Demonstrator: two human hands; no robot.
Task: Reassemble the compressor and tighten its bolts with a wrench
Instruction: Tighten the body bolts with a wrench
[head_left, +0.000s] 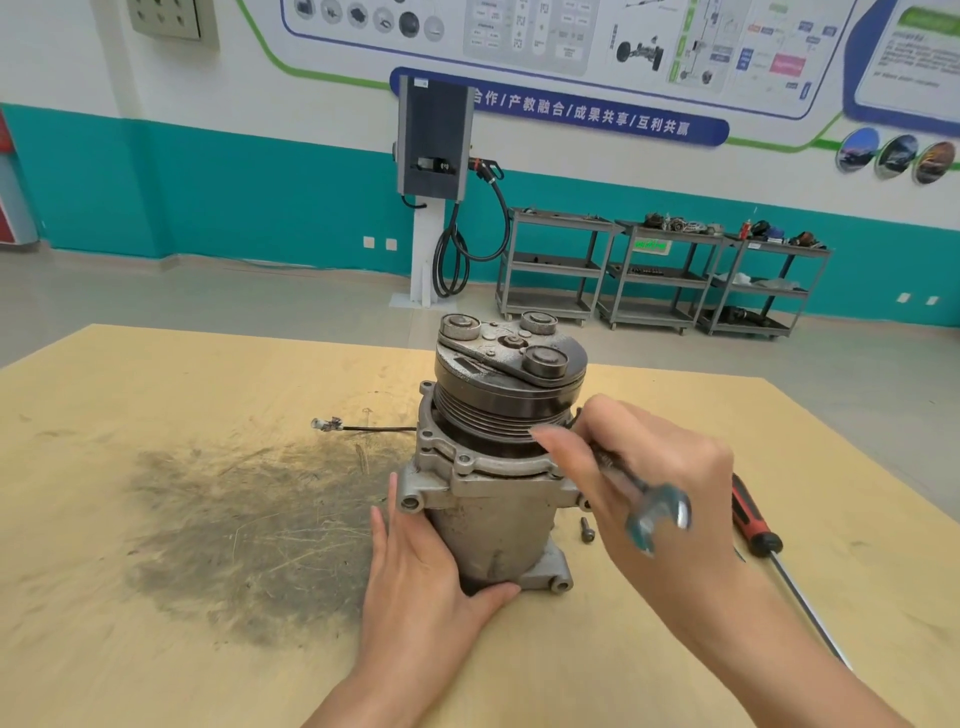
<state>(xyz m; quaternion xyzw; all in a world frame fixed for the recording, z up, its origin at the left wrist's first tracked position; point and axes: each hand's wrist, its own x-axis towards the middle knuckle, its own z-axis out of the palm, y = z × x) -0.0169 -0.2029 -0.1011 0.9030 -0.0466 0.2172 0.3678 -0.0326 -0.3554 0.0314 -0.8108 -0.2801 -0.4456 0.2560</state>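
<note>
I'm looking down at a tan wooden bench (156, 519) w/ a big dark greasy smear (249, 530) spreading across its left-centre. Behind it: grey floor, a teal-and-white wall w/ posters, a wall charger unit (434, 137) w/ a looped black cable, and three grey metal carts (660, 270) carrying misc parts along the right. The compressor (493, 467) is standing upright near the bench centre, pulley end up: dark grooved pulley, clutch plate on top w/ three round bosses, dull grey cast alu body below w/ mounting ears. A thin black wire w/ a small connector (326, 424) is trailing off its left side. My left hand (426, 582) is cupping the lower body, fingers flat on the left side, thumb wrapping round the front near the base. My right hand (654, 478) is clamping round a wrench (654, 512), its open-jaw end sticking out toward me & blurred; the other end is hidden at the flange on the compressor's right. A loose bolt (586, 530) is lying on the bench just right of the body, and a red-and-black screwdriver (763, 530) is lying further right.
</note>
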